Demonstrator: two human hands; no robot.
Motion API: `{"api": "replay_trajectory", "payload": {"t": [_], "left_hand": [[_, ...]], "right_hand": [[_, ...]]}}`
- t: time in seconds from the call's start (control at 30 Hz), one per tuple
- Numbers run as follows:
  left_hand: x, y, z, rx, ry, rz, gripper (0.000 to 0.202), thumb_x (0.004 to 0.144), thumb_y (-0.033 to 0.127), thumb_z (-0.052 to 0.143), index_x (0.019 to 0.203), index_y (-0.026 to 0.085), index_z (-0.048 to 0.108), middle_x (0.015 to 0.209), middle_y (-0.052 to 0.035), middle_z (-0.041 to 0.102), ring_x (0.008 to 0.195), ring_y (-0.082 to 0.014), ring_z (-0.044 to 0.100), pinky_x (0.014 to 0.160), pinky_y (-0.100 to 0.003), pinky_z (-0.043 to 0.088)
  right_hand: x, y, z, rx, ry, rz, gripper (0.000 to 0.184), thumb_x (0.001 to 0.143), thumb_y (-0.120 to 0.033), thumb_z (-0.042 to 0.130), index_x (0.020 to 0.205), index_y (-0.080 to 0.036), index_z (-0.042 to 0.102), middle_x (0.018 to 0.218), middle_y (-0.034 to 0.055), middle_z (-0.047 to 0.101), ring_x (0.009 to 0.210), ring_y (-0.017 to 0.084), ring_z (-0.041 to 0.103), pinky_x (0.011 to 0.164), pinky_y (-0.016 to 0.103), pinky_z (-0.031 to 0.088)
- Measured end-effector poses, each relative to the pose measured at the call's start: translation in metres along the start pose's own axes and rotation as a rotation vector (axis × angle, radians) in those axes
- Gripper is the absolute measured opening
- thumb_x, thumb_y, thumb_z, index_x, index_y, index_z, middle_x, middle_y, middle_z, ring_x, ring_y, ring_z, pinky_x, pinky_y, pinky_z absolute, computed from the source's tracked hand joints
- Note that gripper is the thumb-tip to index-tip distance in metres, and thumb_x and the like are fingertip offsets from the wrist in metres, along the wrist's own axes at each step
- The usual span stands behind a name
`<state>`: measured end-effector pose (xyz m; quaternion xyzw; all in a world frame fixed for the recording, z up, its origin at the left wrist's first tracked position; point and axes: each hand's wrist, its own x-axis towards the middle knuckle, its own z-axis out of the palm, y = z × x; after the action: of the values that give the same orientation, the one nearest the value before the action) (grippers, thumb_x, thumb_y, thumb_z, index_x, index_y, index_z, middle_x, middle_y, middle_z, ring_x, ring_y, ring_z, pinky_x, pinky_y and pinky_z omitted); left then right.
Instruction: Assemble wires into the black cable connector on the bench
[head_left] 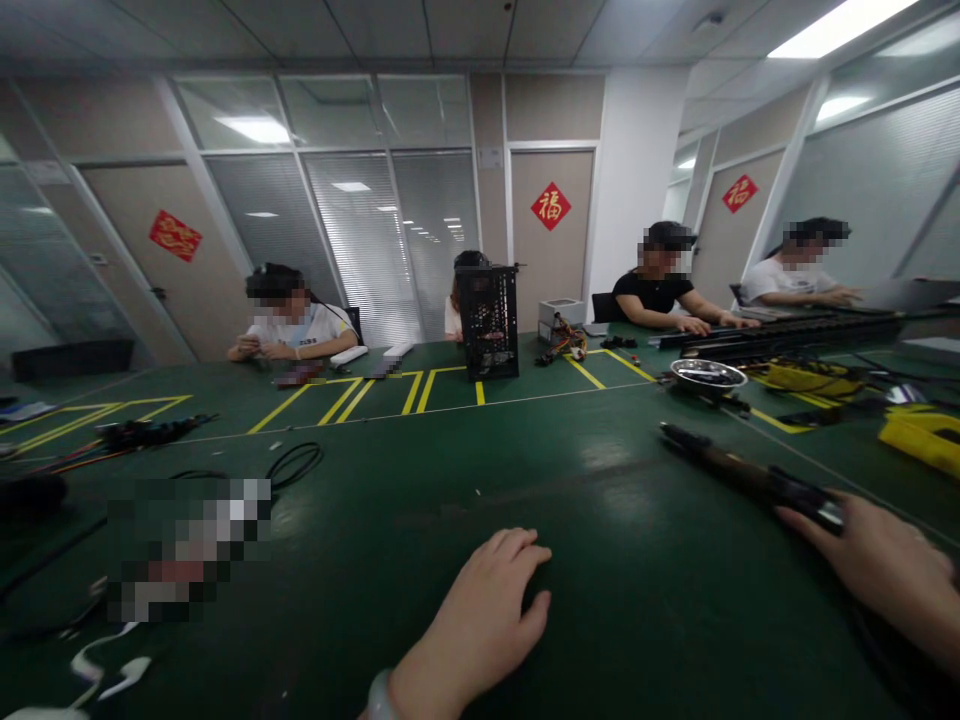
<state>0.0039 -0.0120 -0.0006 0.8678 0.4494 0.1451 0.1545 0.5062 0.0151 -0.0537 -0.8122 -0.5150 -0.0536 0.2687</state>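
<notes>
My left hand [487, 605] rests over the green table [390, 520] in the near middle, holding nothing. Its fingers are loosely bent and the thumb stands apart from them. On the right, my right hand [889, 565] is closed around the near end of a long black-and-brown thing [739, 470]. This looks like a cable bundle or a slim tool; its exact kind I cannot make out. It slants away to the far left, and some of my right fingers are hidden.
A black computer case [489, 325] stands upright across the table. A metal bowl [707, 376], yellow items [814, 378] and cables lie at the right. Left are a blurred-out object [187, 555], a black cord [298, 463] and white earphones [127, 675]. Several people sit opposite.
</notes>
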Motion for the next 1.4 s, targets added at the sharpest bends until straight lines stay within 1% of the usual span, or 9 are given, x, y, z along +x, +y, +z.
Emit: {"api": "replay_trajectory", "payload": {"t": [0.17, 0.3, 0.47, 0.7, 0.83, 1.03, 1.13, 1.23, 1.4], "left_hand": [[0.002, 0.004, -0.003, 0.05, 0.141, 0.019, 0.06, 0.089, 0.036, 0.056, 0.144, 0.033, 0.033, 0.15, 0.0009, 0.033, 0.139, -0.0264, 0.027, 0.111, -0.051, 0.031], [0.004, 0.0, -0.004, 0.129, 0.283, 0.028, 0.064, 0.092, 0.045, 0.052, 0.147, 0.028, 0.026, 0.153, -0.0016, 0.026, 0.141, -0.0269, 0.02, 0.115, -0.052, 0.023], [0.006, -0.018, 0.002, 0.17, 0.341, -0.073, 0.052, 0.1, 0.049, 0.035, 0.144, 0.022, 0.033, 0.147, -0.0067, 0.038, 0.136, -0.0257, 0.032, 0.114, -0.052, 0.022], [0.005, -0.024, -0.001, 0.175, 0.335, -0.16, 0.052, 0.101, 0.05, 0.03, 0.142, 0.019, 0.038, 0.144, -0.0081, 0.043, 0.133, -0.0263, 0.037, 0.113, -0.05, 0.022], [0.003, -0.021, -0.007, 0.162, 0.337, -0.221, 0.052, 0.101, 0.05, 0.028, 0.139, 0.018, 0.043, 0.136, -0.0091, 0.051, 0.125, -0.0265, 0.045, 0.108, -0.047, 0.03], [0.003, -0.02, -0.007, 0.17, 0.347, -0.215, 0.043, 0.099, 0.04, 0.037, 0.137, 0.02, 0.045, 0.129, -0.0079, 0.055, 0.117, -0.0271, 0.048, 0.1, -0.045, 0.035], [0.004, -0.02, -0.005, 0.168, 0.352, -0.225, 0.044, 0.097, 0.038, 0.043, 0.137, 0.021, 0.045, 0.127, -0.0078, 0.055, 0.116, -0.0284, 0.047, 0.1, -0.046, 0.034], [0.005, -0.019, -0.004, 0.141, 0.351, -0.235, 0.041, 0.096, 0.038, 0.046, 0.134, 0.023, 0.048, 0.123, -0.0065, 0.056, 0.115, -0.028, 0.047, 0.099, -0.046, 0.034], [0.001, -0.017, -0.012, 0.101, 0.34, -0.237, 0.033, 0.092, 0.039, 0.054, 0.122, 0.025, 0.055, 0.115, -0.005, 0.057, 0.108, -0.0267, 0.049, 0.095, -0.043, 0.037]], "right_hand": [[-0.04, -0.139, 0.03, 0.073, -0.222, -0.356, 0.061, 0.081, -0.058, 0.057, 0.125, -0.016, 0.052, 0.116, 0.0165, 0.061, 0.106, 0.035, 0.057, 0.089, 0.046, 0.043], [-0.092, -0.255, 0.041, 0.236, -0.332, -0.67, 0.045, 0.085, -0.04, 0.06, 0.125, -0.021, 0.051, 0.12, 0.0103, 0.058, 0.112, 0.029, 0.051, 0.095, 0.042, 0.039], [-0.138, -0.333, 0.048, 0.261, -0.483, -0.877, 0.047, 0.088, -0.023, 0.051, 0.134, -0.018, 0.043, 0.128, 0.013, 0.052, 0.115, 0.029, 0.047, 0.101, 0.045, 0.033], [-0.14, -0.335, 0.047, 0.297, -0.532, -0.941, 0.052, 0.086, -0.015, 0.046, 0.138, -0.017, 0.038, 0.13, 0.0124, 0.049, 0.119, 0.027, 0.044, 0.106, 0.045, 0.03], [-0.136, -0.329, 0.043, 0.326, -0.559, -0.968, 0.047, 0.091, -0.022, 0.049, 0.137, -0.022, 0.04, 0.128, 0.0096, 0.051, 0.117, 0.027, 0.047, 0.103, 0.045, 0.035], [-0.136, -0.311, 0.027, 0.192, -0.344, -0.902, 0.067, 0.079, -0.038, 0.07, 0.136, -0.016, 0.042, 0.131, 0.0146, 0.048, 0.121, 0.035, 0.042, 0.102, 0.052, 0.034], [-0.135, -0.299, 0.016, 0.059, -0.333, -0.797, 0.044, 0.077, -0.042, 0.071, 0.109, -0.013, 0.061, 0.11, 0.016, 0.056, 0.104, 0.037, 0.052, 0.091, 0.054, 0.04], [-0.135, -0.293, 0.006, 0.071, -0.446, -0.801, 0.019, 0.081, -0.036, 0.066, 0.085, -0.017, 0.064, 0.094, 0.0101, 0.059, 0.09, 0.031, 0.057, 0.083, 0.047, 0.044], [-0.135, -0.288, -0.001, 0.248, -0.677, -0.804, 0.005, 0.079, -0.017, 0.059, 0.077, -0.02, 0.063, 0.084, 0.0021, 0.061, 0.076, 0.019, 0.057, 0.072, 0.031, 0.043]]}}
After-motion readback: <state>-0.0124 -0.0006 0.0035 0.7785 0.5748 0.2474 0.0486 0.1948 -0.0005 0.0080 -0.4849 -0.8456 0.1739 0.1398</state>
